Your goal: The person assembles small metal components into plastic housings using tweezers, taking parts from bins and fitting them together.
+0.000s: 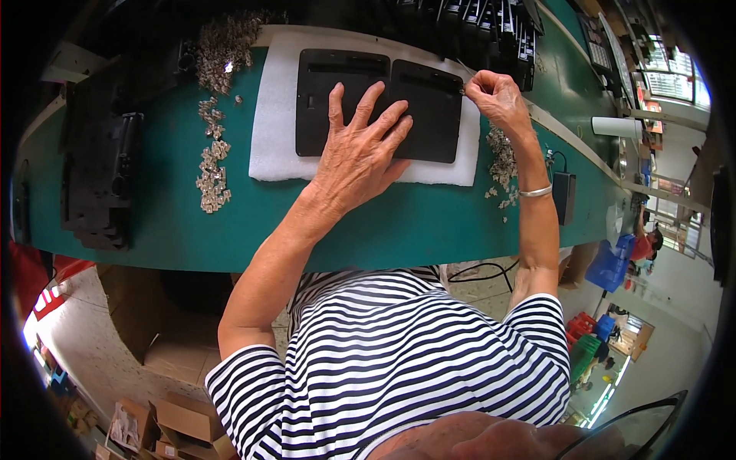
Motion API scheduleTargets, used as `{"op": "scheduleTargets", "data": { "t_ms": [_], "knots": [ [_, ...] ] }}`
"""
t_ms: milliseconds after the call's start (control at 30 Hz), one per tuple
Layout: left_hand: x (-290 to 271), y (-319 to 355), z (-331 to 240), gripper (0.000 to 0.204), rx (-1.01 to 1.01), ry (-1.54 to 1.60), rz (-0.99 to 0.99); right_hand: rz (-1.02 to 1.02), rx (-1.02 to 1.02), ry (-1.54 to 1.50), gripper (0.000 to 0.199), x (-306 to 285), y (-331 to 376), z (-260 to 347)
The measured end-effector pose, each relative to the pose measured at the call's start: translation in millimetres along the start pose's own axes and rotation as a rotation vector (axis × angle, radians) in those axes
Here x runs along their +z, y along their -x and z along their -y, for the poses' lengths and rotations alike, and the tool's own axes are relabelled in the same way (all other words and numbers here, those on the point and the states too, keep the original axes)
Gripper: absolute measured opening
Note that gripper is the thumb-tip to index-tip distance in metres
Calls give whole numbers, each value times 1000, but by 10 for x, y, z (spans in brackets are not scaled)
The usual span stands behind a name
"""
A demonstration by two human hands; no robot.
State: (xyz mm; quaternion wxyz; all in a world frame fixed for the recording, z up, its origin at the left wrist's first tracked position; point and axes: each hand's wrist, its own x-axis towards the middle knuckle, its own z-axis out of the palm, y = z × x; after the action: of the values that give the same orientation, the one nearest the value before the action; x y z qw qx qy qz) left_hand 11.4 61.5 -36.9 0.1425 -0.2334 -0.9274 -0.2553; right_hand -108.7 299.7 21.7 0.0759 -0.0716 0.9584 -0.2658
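Note:
Two black flat plastic panels lie side by side on a white foam sheet (276,130) on the green workbench (399,222). My left hand (360,149) rests flat, fingers spread, across the seam between the left panel (322,100) and the right panel (433,115). My right hand (494,96) is pinched at the upper right corner of the right panel, holding a small metal piece against it; the piece is mostly hidden by the fingers.
Small silvery metal parts lie in piles at the bench's left (215,165), far left top (226,46) and right beside my forearm (502,165). Black moulded parts are stacked at left (103,180) and along the far edge (491,27). A black adapter (563,195) sits at right.

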Motion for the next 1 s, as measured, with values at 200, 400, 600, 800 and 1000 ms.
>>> {"op": "scheduleTargets", "data": {
  "t_ms": [200, 400, 600, 800, 1000],
  "knots": [
    [-21, -6, -9, 54, 3, -6, -3, -10, -24, 28, 18, 36, -8, 5],
    [-13, -4, -14, 53, 5, 7, -7, -64, -59, 239, 20, 61, -34, 35],
    [-8, 2, -11, 54, 10, 2, -2, -167, -105, 277, 20, 166, 10, 3],
    [-2, -5, -14, 54, 6, 4, -6, -260, -137, 218, 18, 266, 81, -69],
    [7, -2, -9, 54, 2, 1, -13, -267, -152, 151, 17, 272, 98, -67]
  ]
}}
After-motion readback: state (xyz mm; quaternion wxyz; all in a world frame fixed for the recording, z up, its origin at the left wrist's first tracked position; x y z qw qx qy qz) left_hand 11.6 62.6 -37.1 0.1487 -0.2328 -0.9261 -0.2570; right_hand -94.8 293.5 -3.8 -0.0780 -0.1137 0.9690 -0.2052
